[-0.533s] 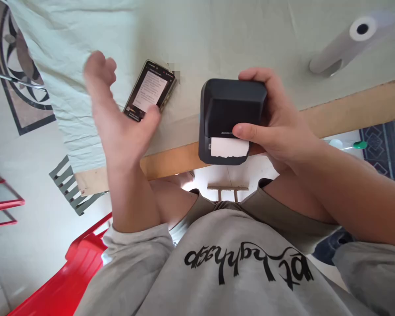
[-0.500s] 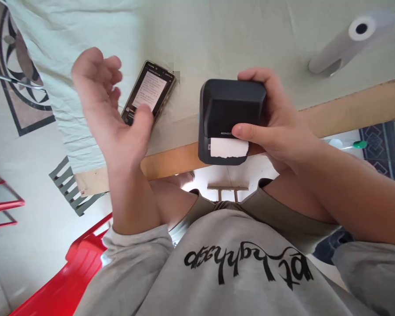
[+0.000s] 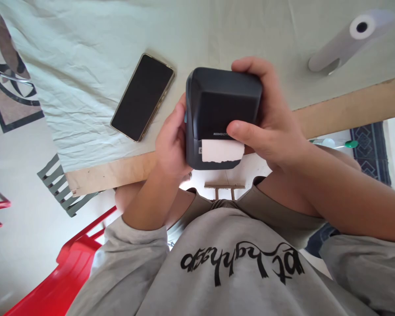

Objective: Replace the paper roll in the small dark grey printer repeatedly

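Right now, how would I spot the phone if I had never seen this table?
Find the table under its pale green cloth. Beside the black printer that both hands hold lies the phone: flat, dark-screened, untouched.

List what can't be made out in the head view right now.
- Black label printer: its far side and base, hidden by the right hand and left hand.
- Paper strip: any print on it, too small.
- Phone: screen dark, content unreadable.
- White object at top right: blurred, identity unclear.
- Left fingers: hidden behind the printer, so the grip is unclear.
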`<state>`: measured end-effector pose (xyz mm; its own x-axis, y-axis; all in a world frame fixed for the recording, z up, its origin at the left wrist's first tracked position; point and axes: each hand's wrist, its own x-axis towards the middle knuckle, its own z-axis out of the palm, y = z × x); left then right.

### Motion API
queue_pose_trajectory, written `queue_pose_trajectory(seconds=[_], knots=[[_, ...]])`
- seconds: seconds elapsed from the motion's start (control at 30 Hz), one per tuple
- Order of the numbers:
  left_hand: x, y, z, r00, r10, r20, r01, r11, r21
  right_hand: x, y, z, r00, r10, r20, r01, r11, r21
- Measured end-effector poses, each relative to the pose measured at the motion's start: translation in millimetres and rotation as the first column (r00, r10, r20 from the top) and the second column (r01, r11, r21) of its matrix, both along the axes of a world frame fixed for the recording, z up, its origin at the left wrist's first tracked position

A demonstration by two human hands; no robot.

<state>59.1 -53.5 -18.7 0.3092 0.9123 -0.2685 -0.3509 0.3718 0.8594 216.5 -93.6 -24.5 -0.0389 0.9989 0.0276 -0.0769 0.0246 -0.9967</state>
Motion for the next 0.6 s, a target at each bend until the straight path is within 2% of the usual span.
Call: queue_pose_trajectory(seconds=[0.1, 0.17, 0.23, 0.33, 0.43, 0.6], knots=[[-0.1, 2.7, -1.8, 0.997, 0.009, 0.074, -0.007, 1.0, -0.025, 2.8, 0.4, 0.9, 0.951, -0.056, 0.303, 0.048, 0.998, 0.033], [0.1, 4.5, -4.6, 0.991, 0.013, 0.132, -0.009, 0.999, -0.031, 6.7, 0.1, 1.0, 0.845, -0.084, 0.528, 0.069, 0.996, 0.049], [1.2, 5.6, -6.3, 0.984, 0.009, 0.179, 0.002, 0.998, -0.059, 10.5, -0.7, 1.2, 0.755, -0.098, 0.649, 0.075, 0.995, 0.062], [3.6, 6.2, -4.9, 0.988, 0.005, 0.151, 0.018, 0.989, -0.149, 13.9, -2.5, 2.0, 0.707, -0.119, 0.697, 0.015, 0.988, 0.153], [5.1, 6.8, -2.5, 0.991, -0.033, 0.131, 0.057, 0.981, -0.186, 14.2, -3.8, 2.1, 0.7, -0.08, 0.71, -0.07, 0.981, 0.179], [6.4, 6.6, 0.5, 0.993, -0.08, 0.085, 0.093, 0.983, -0.156, 15.8, -1.8, 2.6, 0.753, -0.047, 0.656, -0.092, 0.98, 0.176]])
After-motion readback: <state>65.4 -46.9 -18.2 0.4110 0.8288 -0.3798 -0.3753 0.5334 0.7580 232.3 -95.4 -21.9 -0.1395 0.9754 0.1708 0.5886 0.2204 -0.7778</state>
